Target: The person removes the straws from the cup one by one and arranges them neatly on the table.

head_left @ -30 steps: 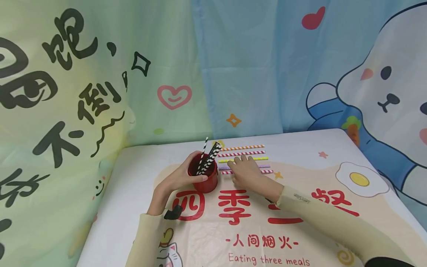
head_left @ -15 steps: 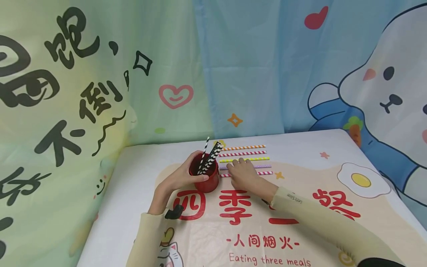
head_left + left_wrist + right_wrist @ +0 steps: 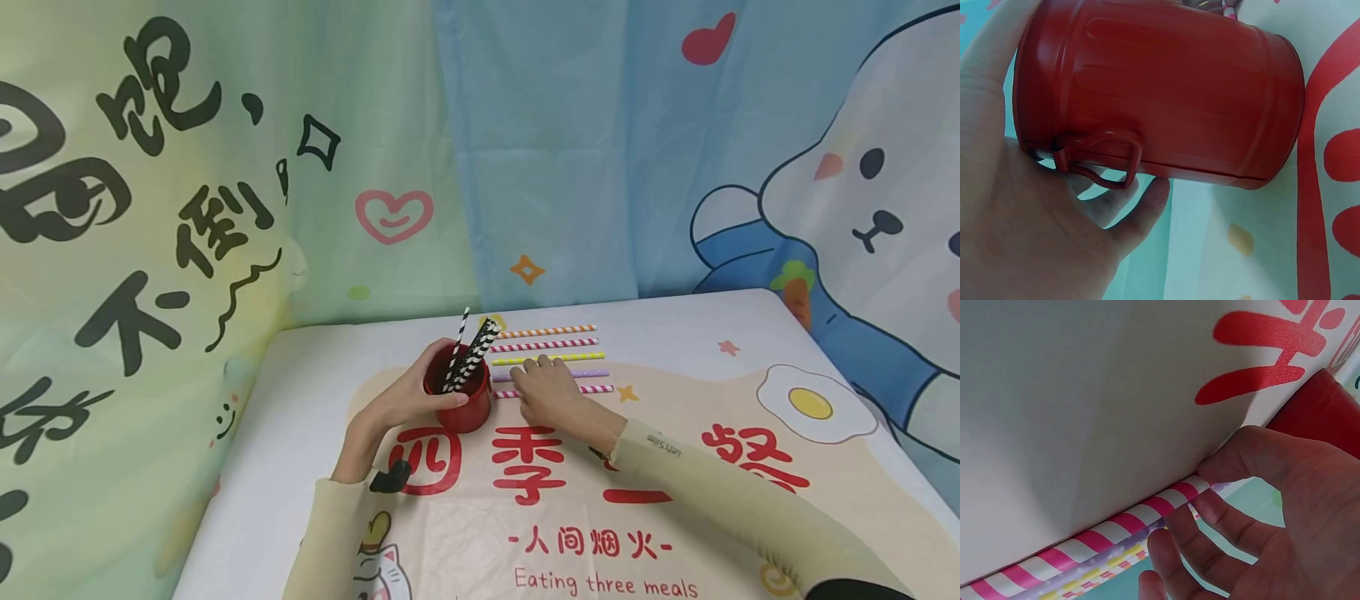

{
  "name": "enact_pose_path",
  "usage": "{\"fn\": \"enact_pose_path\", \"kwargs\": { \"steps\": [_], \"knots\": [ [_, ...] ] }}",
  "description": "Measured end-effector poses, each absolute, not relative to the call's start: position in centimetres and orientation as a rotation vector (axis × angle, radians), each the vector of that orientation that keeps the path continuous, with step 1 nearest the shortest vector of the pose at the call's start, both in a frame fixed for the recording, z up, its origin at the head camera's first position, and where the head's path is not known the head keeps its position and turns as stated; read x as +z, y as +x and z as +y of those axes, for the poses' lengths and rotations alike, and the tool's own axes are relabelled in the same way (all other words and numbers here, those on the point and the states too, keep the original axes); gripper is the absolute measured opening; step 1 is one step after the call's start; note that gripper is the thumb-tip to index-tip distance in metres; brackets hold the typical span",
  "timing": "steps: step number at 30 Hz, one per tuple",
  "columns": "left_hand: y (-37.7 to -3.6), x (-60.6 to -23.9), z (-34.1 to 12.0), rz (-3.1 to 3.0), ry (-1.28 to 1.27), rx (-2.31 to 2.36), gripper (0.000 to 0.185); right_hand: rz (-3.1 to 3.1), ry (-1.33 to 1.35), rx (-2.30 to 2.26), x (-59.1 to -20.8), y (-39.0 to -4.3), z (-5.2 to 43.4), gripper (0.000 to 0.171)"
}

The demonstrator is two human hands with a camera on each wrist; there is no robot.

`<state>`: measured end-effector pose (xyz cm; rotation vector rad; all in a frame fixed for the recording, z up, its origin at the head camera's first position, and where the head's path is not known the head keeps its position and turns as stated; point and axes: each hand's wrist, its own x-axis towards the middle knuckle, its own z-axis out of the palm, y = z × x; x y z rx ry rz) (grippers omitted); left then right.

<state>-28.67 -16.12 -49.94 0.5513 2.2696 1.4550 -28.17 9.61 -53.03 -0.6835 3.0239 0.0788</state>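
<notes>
Right hand (image 3: 555, 402) slightly nearer the person, pinch on partly hidden pink-striped straw (image 3: 1094, 540); left hand (image 3: 405, 402) round bucket (image 3: 1172, 94).

A curtain (image 3: 555, 125) with 1 large cartoon animal (image 3: 825, 217) hangs behind the printed tablecloth (image 3: 442, 542).

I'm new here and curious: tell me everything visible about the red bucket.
The red bucket looks like painted metal, its wall embossed, with a small loop handle on its side. Open-topped, it appears upright on the table, with black-and-white straws leaning inside. The left hand is curled around it.
</notes>
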Motion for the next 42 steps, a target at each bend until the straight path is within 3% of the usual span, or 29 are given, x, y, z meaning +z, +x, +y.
{"fn": "enact_pose_path", "kwargs": {
  "steps": [13, 21, 28, 36, 42],
  "knots": [
    [-28.4, -50.3, -16.2, 2.244, 0.527, 1.473, 0.084, 3.019, -0.656, 0.049, -53.0, -27.9, 9.8, 0.044],
    [-28.3, -50.4, -16.0, 2.255, 0.531, 1.455, 0.085, 3.014, -0.588, -0.219, -52.0, -27.5, 10.6, 0.045],
    [-28.5, -50.2, -16.0, 2.263, 0.537, 1.456, 0.083, 2.808, -0.488, -0.867, -50.9, -27.6, 10.6, 0.051],
    [-28.6, -50.0, -16.1, 2.265, 0.560, 1.453, 0.082, 2.478, -0.329, -1.732, -51.3, -26.9, 9.0, 0.033],
    [-28.6, -49.7, -16.1, 2.249, 0.586, 1.475, 0.080, 2.342, -0.289, -2.013, -51.0, -27.0, 7.3, 0.029]
  ]
}}
